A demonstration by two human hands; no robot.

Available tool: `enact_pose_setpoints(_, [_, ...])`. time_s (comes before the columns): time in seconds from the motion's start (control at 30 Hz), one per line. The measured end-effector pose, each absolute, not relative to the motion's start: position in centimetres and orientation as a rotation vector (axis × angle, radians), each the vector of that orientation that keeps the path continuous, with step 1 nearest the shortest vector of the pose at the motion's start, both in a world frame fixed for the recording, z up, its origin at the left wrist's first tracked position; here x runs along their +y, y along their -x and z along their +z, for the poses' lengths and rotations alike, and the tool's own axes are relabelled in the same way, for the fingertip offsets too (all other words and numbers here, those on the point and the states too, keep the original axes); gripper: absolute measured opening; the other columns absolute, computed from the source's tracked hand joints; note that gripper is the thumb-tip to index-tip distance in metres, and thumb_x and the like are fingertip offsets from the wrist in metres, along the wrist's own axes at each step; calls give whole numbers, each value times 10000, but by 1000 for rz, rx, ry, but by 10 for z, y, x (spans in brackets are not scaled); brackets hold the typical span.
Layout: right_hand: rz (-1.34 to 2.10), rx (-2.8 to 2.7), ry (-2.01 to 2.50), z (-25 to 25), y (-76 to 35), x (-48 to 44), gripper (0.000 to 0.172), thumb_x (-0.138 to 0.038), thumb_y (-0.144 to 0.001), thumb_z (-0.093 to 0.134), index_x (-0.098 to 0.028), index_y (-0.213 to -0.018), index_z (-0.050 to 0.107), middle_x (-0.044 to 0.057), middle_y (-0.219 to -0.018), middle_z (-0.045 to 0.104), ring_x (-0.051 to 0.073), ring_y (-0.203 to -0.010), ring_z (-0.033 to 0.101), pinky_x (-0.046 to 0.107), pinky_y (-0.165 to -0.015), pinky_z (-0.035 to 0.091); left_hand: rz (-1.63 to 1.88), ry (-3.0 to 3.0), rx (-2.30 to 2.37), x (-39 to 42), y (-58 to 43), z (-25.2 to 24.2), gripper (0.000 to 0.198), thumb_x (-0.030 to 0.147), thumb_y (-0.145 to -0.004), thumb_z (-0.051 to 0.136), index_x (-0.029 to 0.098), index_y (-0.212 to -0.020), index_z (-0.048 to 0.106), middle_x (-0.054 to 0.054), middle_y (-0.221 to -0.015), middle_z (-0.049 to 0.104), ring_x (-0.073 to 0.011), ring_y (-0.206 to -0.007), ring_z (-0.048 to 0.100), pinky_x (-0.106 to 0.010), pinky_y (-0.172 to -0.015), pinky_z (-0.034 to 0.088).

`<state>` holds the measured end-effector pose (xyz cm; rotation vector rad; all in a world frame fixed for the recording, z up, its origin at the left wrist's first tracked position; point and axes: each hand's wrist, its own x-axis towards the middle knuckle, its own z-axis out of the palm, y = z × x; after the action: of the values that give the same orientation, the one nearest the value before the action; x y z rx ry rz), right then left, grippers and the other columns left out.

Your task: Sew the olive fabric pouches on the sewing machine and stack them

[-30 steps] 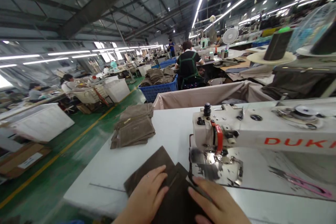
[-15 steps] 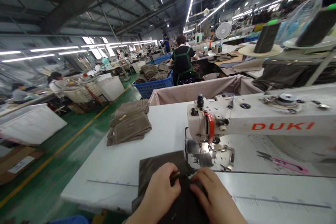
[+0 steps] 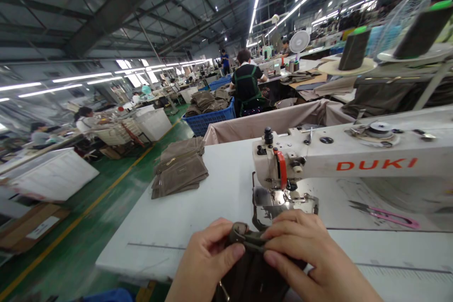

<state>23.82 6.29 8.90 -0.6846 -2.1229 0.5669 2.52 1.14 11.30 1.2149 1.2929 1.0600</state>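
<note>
Starting at the left, a cardboard box (image 3: 31, 226) sits on the green floor (image 3: 106, 236) near a white bin (image 3: 53, 174), and a yellow line (image 3: 88, 207) runs along the floor toward the far end of the hall. Farther right, a stack of brown fabric pieces (image 3: 180, 167) lies on the far left part of the white table (image 3: 219, 184), well apart from the hands. Beyond the table stands a blue crate (image 3: 212, 120) heaped with more brown cloth. At the near edge of the table the left hand (image 3: 207, 259) is closed on the dark fabric piece (image 3: 249, 264), with its thumb on the near side and its fingers curled over the rolled top edge. That piece is bunched between both hands, just near of the needle area of the sewing machine (image 3: 354, 151), and its lower part hangs off the table edge. Far behind it, a person in a black top (image 3: 249, 87) sits facing away at another station. The right hand (image 3: 311, 255) pinches the same rolled edge, fingers on top and thumb beneath, close beside the left hand. Right of the machine's head, pink thread snips (image 3: 385, 214) lie on the table, and two dark thread cones (image 3: 354, 49) stand on the far right.
</note>
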Motion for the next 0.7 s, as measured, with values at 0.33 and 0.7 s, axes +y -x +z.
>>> enact_pose_setpoints(0.33, [663,-2053,767,89,-237,63,120,-160,-791,663,-258,-768,599,-80,-881,658,139,-831,619,300,-757,444,1201,-911,1258,6,-33,108,283,304,-674,816,123,-861,707,-55,-820,672,-142,-785,600,-205,-742,481])
enact_pose_setpoints(0.7, [967,-2061,922,86,-236,56,66,-182,-844,563,-216,-788,555,-37,-771,611,113,-709,590,205,-634,468,1034,-1091,1280,10,-26,116,294,391,-781,709,113,-843,639,-27,-770,589,-127,-741,515,-196,-680,405])
